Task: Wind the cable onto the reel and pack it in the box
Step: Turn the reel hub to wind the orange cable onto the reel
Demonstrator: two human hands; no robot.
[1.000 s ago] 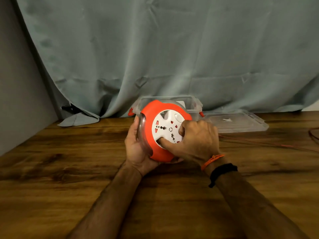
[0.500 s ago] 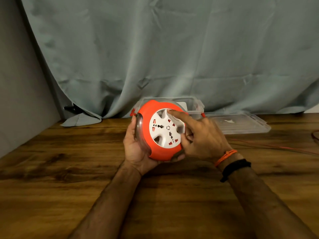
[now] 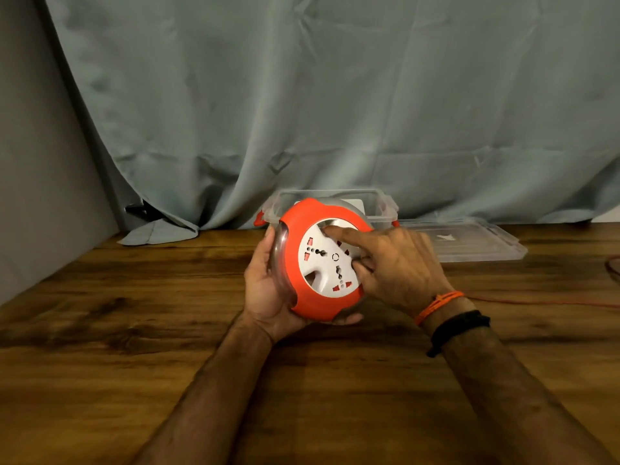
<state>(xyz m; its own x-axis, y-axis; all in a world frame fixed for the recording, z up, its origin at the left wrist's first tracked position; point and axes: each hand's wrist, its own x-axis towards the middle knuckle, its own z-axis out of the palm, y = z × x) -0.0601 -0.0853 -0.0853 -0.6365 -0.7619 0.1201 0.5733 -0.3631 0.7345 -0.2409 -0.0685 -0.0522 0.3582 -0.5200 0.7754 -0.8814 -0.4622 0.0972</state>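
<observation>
An orange cable reel (image 3: 295,263) with a white socket face (image 3: 323,263) is held upright above the wooden table, face toward me. My left hand (image 3: 265,290) cups its left side and underside. My right hand (image 3: 392,266) lies on the socket face, index finger stretched to a notch at the top of the white disc, other fingers at its right rim. An orange cable (image 3: 536,302) trails right across the table. Behind the reel stands a clear plastic box (image 3: 382,206) with orange clips, open.
The box's clear lid (image 3: 476,243) lies flat to the right of the box. A grey-blue curtain (image 3: 302,112) hangs behind the table, with a grey wall on the left. More orange cable (image 3: 612,268) loops at the right edge.
My right index finger has swept from the bottom of the white disc round to its top, and the disc has turned with it. The reel has risen slightly.
</observation>
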